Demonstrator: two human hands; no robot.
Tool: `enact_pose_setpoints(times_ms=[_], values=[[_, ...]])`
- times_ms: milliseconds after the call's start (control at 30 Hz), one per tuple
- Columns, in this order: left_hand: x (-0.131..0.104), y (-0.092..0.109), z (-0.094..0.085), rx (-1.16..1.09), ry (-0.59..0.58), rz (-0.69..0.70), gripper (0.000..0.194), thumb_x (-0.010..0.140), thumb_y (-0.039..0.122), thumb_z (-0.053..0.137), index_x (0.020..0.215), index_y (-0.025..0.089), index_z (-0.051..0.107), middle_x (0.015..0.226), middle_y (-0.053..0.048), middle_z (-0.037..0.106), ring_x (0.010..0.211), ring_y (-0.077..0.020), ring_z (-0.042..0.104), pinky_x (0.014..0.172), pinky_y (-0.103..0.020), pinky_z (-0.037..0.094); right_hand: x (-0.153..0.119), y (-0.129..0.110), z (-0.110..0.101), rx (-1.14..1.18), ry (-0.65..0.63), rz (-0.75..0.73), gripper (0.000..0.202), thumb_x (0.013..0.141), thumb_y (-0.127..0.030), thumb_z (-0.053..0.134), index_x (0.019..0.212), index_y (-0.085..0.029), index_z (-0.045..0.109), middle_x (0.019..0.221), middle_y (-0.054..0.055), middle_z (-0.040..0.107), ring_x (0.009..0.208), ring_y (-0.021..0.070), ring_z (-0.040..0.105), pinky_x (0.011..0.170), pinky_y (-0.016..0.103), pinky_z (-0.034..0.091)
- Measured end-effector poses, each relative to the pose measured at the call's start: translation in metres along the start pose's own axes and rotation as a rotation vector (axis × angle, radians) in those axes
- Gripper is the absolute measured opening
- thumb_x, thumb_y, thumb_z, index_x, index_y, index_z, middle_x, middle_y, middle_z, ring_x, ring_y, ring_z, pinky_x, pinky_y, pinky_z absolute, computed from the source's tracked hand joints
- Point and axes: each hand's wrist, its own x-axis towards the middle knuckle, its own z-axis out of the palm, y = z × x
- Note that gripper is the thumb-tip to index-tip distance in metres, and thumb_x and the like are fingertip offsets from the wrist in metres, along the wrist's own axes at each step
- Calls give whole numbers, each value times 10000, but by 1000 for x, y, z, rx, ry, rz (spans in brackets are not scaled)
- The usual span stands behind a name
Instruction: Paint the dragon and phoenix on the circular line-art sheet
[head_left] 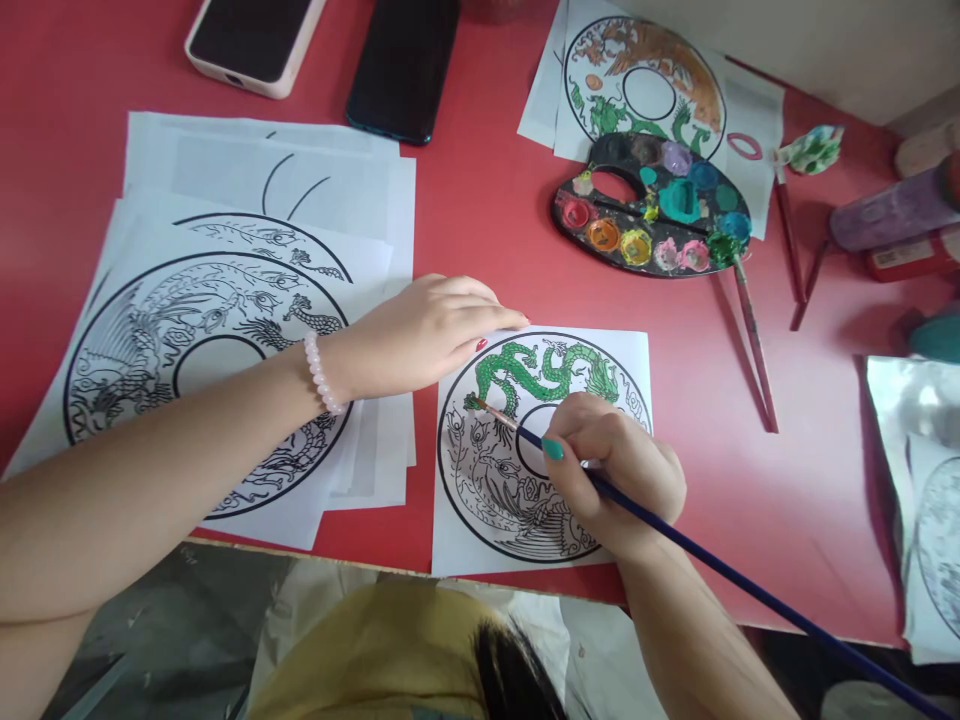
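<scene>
My right hand [611,465] is closed round a blue-handled paintbrush [652,518]. Its bristle tip touches the left end of a green dragon [517,372] on a printed sheet [637,350]. The sheet carries a round dragon-and-phoenix line drawing; the dragon at the top is green, while the phoenix below is black outline only. Flat with its fingers stretched out, my left hand [427,335] rests at the sheet's upper left corner and holds nothing. A beaded pink bracelet [321,372] circles the left wrist. My right hand hides part of the drawing's right side.
Uncoloured printed sheets [367,215] lie stacked at left, below two phones [251,40]. A black paint palette [615,255] lies upper right, overlapping a partly coloured sheet [562,90]. A second paintbrush [754,335] leans on the palette. Bottles [885,215] stand at the right edge.
</scene>
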Motion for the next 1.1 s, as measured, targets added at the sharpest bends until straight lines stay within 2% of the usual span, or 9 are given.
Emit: enact_pose_setpoints(times_ms=[333,1100], values=[[0,0,1,-1,0,-4,370,909,135,406,1242,248,521,1163,-48,607,1116,-201,515,944,-360,399,2,0,2,-21,-15,-6,285,791,1,524,708,-216,359,597,-52,416,529,84,438,471,243,358],[-1,-2,2,4,12,-4,364,903,125,423,1236,238,517,1147,-43,609,1109,-198,519,939,-356,399,1,0,3,-18,-31,-17,279,780,8,540,701,-206,378,619,-37,463,555,89,467,495,251,381]])
